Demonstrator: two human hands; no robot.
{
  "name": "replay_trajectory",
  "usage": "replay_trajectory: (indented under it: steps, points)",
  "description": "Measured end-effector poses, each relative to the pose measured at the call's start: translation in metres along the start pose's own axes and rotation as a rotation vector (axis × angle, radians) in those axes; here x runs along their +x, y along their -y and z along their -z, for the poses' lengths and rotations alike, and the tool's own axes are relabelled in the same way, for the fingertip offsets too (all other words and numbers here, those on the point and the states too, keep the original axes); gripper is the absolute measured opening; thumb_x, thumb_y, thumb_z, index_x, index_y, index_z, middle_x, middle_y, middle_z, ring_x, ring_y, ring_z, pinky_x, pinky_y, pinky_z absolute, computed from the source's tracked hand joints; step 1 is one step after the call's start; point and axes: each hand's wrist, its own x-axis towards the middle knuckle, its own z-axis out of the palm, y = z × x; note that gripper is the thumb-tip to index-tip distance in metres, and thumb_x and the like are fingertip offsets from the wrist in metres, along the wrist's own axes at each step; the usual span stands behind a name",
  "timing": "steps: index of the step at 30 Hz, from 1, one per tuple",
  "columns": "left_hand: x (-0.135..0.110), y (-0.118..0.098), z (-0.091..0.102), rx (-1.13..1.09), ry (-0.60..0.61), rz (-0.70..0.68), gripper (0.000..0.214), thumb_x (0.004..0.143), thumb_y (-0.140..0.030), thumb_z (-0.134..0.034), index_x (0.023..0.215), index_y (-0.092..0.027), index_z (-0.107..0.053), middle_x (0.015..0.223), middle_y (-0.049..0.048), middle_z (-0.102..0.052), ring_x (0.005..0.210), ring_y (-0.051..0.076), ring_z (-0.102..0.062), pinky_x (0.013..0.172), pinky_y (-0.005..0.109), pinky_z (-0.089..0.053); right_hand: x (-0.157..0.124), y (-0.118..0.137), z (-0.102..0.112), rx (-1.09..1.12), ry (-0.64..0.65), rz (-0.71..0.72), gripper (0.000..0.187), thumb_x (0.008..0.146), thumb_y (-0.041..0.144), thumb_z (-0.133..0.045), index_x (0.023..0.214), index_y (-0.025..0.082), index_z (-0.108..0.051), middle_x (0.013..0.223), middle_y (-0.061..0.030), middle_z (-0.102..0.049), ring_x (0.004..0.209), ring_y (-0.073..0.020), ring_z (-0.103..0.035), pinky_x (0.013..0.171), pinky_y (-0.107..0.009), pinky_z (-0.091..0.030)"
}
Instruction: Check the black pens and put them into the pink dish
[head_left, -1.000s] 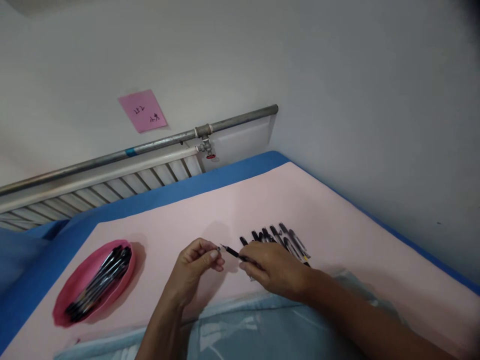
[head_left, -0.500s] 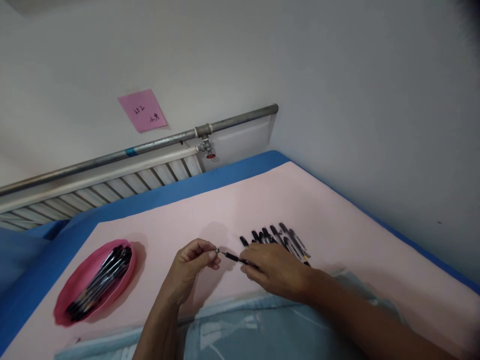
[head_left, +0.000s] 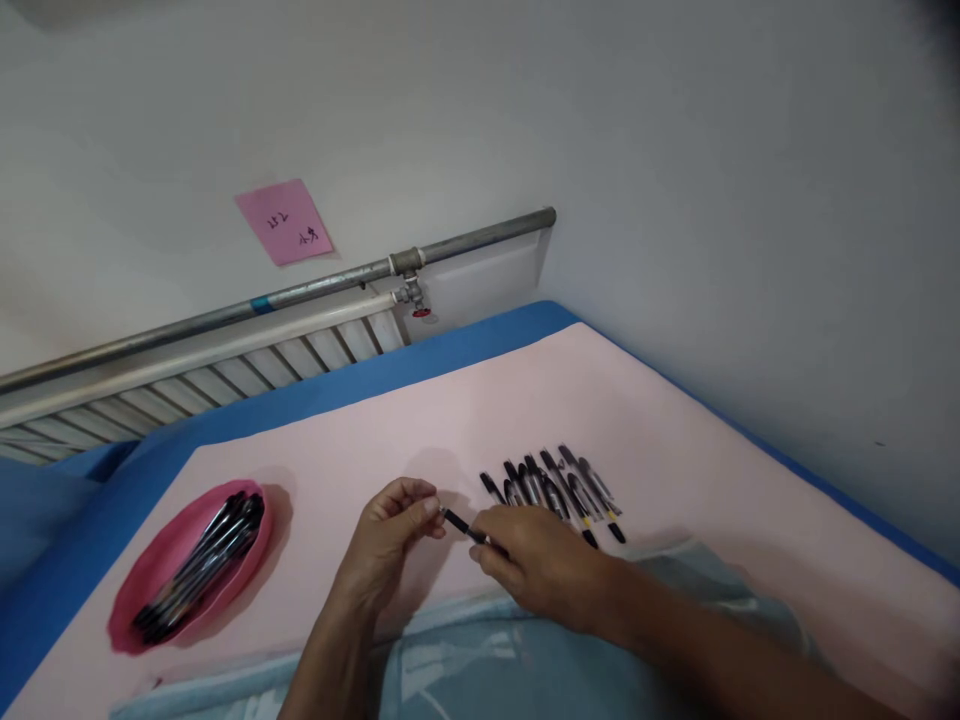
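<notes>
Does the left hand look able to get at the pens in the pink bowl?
Likely yes: the bowl is open-topped, and only pink sheet lies between it and the left hand, though its fingertips are pinched at a held pen.

Free gap between bowl [head_left: 166, 545] and fingers [head_left: 405, 489]

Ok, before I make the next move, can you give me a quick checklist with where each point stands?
1. Right hand gripping the pen: ok.
2. Left hand pinched at the pen's tip end: ok.
3. Tip end fully in view: not ok, fingertips partly cover it.
4. Fit at the tip: cannot tell, too small.
5. Bowl clear of both hands: ok.
6. Loose pens neatly spaced: not ok, they lie crowded together.
</notes>
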Motion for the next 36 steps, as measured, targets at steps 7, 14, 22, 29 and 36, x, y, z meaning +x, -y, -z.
replay_trajectory:
  steps: [7, 14, 22, 29, 36]
  points:
    - [-0.001, 0.007, -0.009, -0.033, 0.013, 0.028, 0.013, 0.066, -0.023, -0.067, 0.071, -0.012, -0.061, 0.061, 0.0004, -0.059, 0.056, 0.008, -0.054, 0.057, 0.019, -0.043, 0.0, 0.001, -0.003, 0.102, -0.066, -0.007, 0.017, 0.083, 0.024, -0.042, 0.087, 0.016, -0.056, 0.076, -0.0033, -0.06, 0.064, -0.0123, -0.049, 0.056, -0.022, -0.029]
    - [-0.002, 0.008, -0.013, -0.088, 0.037, 0.048, 0.017, 0.069, -0.025, -0.064, 0.08, -0.012, -0.063, 0.071, 0.0026, -0.061, 0.059, 0.009, -0.055, 0.06, 0.022, -0.044, 0.0, 0.002, -0.003, 0.246, -0.077, 0.057, 0.019, 0.084, 0.021, -0.04, 0.097, 0.019, -0.053, 0.091, -0.0045, -0.06, 0.077, -0.0144, -0.053, 0.066, -0.023, -0.036]
    - [-0.002, 0.01, -0.016, -0.098, 0.021, 0.025, 0.013, 0.067, -0.023, -0.066, 0.068, -0.011, -0.061, 0.064, 0.0017, -0.06, 0.057, 0.009, -0.054, 0.058, 0.021, -0.042, 0.002, 0.005, -0.002, 0.256, -0.014, 0.002, 0.018, 0.082, 0.02, -0.042, 0.093, 0.016, -0.056, 0.082, -0.0051, -0.061, 0.072, -0.0148, -0.054, 0.063, -0.023, -0.037]
    - [-0.001, 0.011, -0.017, -0.179, 0.012, 0.046, 0.02, 0.071, -0.028, -0.062, 0.084, -0.013, -0.063, 0.08, 0.0061, -0.063, 0.068, 0.013, -0.058, 0.062, 0.025, -0.046, 0.002, 0.005, -0.001, 0.309, -0.063, 0.037, 0.019, 0.082, 0.018, -0.04, 0.093, 0.016, -0.056, 0.091, -0.0064, -0.06, 0.08, -0.0162, -0.054, 0.069, -0.025, -0.038]
    - [-0.002, 0.008, -0.016, -0.146, 0.047, 0.033, 0.017, 0.067, -0.022, -0.066, 0.079, -0.012, -0.064, 0.079, 0.0054, -0.062, 0.069, 0.012, -0.057, 0.065, 0.024, -0.045, 0.002, 0.003, -0.002, 0.264, -0.039, 0.002, 0.017, 0.082, 0.02, -0.041, 0.089, 0.016, -0.056, 0.084, -0.0055, -0.061, 0.073, -0.0152, -0.054, 0.064, -0.024, -0.037]
